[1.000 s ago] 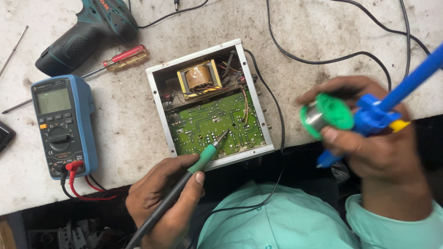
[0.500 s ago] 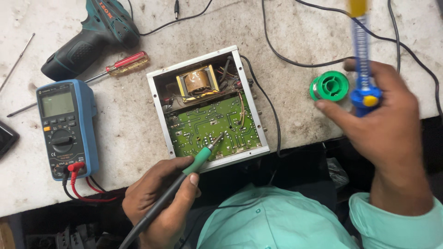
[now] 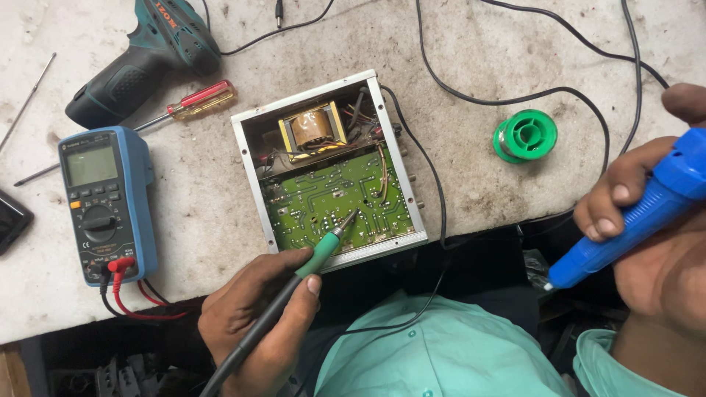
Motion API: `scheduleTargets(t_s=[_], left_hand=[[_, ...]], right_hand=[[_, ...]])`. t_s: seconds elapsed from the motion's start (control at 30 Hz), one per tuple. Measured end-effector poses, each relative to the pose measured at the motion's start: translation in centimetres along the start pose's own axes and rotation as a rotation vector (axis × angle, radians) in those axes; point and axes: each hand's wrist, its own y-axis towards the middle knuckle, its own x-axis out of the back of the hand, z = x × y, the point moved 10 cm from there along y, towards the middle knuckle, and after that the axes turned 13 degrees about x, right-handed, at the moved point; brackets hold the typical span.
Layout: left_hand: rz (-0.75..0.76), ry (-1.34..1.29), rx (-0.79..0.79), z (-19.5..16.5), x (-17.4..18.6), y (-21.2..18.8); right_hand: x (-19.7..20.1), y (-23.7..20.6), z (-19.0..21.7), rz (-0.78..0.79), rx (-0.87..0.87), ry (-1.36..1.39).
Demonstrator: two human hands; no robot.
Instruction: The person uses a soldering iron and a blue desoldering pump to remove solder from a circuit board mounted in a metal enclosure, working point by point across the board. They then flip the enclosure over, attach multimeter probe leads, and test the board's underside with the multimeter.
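Now, far left on the stained workbench (image 3: 471, 59): a thin metal rod (image 3: 29, 99), a dark teal cordless drill (image 3: 143, 62), a red-handled screwdriver (image 3: 187, 103) and a blue multimeter (image 3: 107, 202) with red and black leads plugged in, none of it shifted over the last second. Next, the opened metal chassis (image 3: 250, 165) sits mid-bench, a wound transformer (image 3: 312, 132) in its upper half, a green circuit board (image 3: 334, 206) below. The left hand (image 3: 254, 316) is closed pen-style around the green-gripped soldering iron (image 3: 309, 265), whose tip rests on the board near its lower middle, same spot as a second ago, so work on that joint looks ongoing. Black cables (image 3: 471, 92) loop across the bench to the right of the chassis. The change is on the right: the green solder spool (image 3: 526, 136), a second ago pinched in the right hand, now lies alone on the bench, well apart from both hands. The right hand (image 3: 647, 220) has pulled back toward the body off the bench edge, fingers wrapped around the blue desoldering pump (image 3: 632, 220), its nozzle pointing down-left, away from the board. Judging by that, the pump is being readied while the joint heats.
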Motion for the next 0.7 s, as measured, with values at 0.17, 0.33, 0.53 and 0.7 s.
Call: scheduleTargets(t_s=[0.17, 0.33, 0.53, 0.7], left_hand=[[-0.008, -0.008, -0.016, -0.1, -0.1, -0.2], [0.005, -0.035, -0.021, -0.2, -0.2, -0.4], [-0.019, -0.028, -0.061, -0.6, -0.2, -0.5], [-0.016, -0.049, -0.063, -0.9, -0.1, -0.5]], right_hand=[[-0.6, -1.2, 0.6, -0.003, 0.038, 0.149], [-2.9, -1.5, 1.7, -0.011, 0.155, 0.369], [-8.2, 2.1, 2.0, -0.039, 0.283, 0.556], [-12.8, 3.0, 1.7, -0.081, 0.364, 0.620]])
